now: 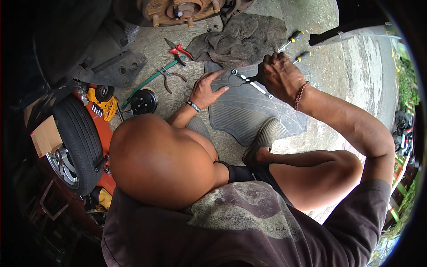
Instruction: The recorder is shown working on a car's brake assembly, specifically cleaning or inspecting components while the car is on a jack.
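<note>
My right hand (pixel 282 74) is closed around a dark-handled tool like pliers (pixel 251 80), whose narrow tips point left. At those tips is a thin dark ring (pixel 235 80), over a grey rubber mat (pixel 258 116). My left hand (pixel 207 90) reaches over the mat's left edge, thumb and fingers apart. Its thumb tip comes close to the ring; whether it touches, I cannot tell. A shiny wrench (pixel 260 90) lies on the mat just under the tool, partly covered by it.
Beyond the mat are a dark cloth (pixel 247 39) and two screwdrivers (pixel 291 40). Red-handled pliers (pixel 179 51), other pliers (pixel 168 80), a green strip (pixel 144 84) and a black pulley-like disc (pixel 144 101) lie left. A rusty wheel hub (pixel 178 11) overhangs; a wheel (pixel 78 142) stands left.
</note>
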Tool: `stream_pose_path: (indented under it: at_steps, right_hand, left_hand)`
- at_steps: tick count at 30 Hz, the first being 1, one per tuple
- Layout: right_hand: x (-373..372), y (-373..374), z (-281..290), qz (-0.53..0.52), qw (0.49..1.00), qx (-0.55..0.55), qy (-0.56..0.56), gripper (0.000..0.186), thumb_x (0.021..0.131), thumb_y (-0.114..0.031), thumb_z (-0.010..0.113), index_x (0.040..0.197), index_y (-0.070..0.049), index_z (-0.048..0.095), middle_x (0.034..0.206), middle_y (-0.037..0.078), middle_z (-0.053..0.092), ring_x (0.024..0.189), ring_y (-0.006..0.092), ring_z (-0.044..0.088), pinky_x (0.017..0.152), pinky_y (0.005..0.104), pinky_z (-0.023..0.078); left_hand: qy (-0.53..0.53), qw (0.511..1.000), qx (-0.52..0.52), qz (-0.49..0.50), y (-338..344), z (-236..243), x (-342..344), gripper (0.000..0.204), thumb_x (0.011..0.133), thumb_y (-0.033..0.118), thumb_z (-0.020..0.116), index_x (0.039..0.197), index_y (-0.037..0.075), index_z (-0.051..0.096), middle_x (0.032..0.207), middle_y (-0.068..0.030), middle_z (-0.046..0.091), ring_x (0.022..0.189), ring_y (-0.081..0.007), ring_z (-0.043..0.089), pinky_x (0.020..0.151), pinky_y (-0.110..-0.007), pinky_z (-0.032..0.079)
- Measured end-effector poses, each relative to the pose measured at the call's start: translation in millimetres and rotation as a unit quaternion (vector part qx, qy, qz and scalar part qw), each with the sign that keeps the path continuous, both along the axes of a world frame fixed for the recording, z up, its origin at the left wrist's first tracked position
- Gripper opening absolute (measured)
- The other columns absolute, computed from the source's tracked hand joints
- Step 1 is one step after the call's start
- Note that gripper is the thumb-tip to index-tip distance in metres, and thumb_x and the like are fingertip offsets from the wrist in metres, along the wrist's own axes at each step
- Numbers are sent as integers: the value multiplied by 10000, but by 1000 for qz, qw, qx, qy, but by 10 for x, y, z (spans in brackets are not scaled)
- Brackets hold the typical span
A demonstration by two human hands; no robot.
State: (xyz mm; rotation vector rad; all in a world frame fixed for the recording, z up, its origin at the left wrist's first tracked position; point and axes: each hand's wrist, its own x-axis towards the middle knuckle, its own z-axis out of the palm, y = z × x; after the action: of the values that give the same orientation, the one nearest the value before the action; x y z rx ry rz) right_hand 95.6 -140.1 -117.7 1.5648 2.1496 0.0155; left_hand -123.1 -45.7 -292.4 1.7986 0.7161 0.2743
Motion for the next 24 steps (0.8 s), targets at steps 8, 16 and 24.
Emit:
stream_pose_path:
  at_steps: [8, 16, 24]
  right_hand:
    - [-165, 190, -136, 0, 993, -85, 80, 197, 922, -217, 515, 937, -117, 684, 927, 40, 656, 922, 195, 644, 806, 329, 476]
    - [186, -150, -574, -111, 992, -45, -42, 336, 889, -276, 530, 1105, -36, 621, 1057, 148, 616, 1017, 277, 591, 847, 405, 401]
    - [530, -832, -543, -235, 956, -174, 15, 330, 768, -182, 615, 1037, 9, 618, 1006, 186, 621, 994, 317, 604, 856, 425, 440]
  left_hand:
    - [-38, 967, 217, -132, 126, -151, -1, 681, 713, 291, 820, 1299, 64, 557, 1222, -153, 599, 1144, -319, 545, 976, -404, 461]
    - [18, 968, 220, -116, 231, -347, -122, 515, 793, 187, 747, 1265, 63, 582, 1218, -118, 605, 1156, -294, 525, 1015, -389, 425]
    - [-22, 841, 437, -319, 345, -668, 992, 507, 906, 102, 502, 1407, 164, 459, 1472, -40, 422, 1364, -249, 371, 1101, -403, 338]
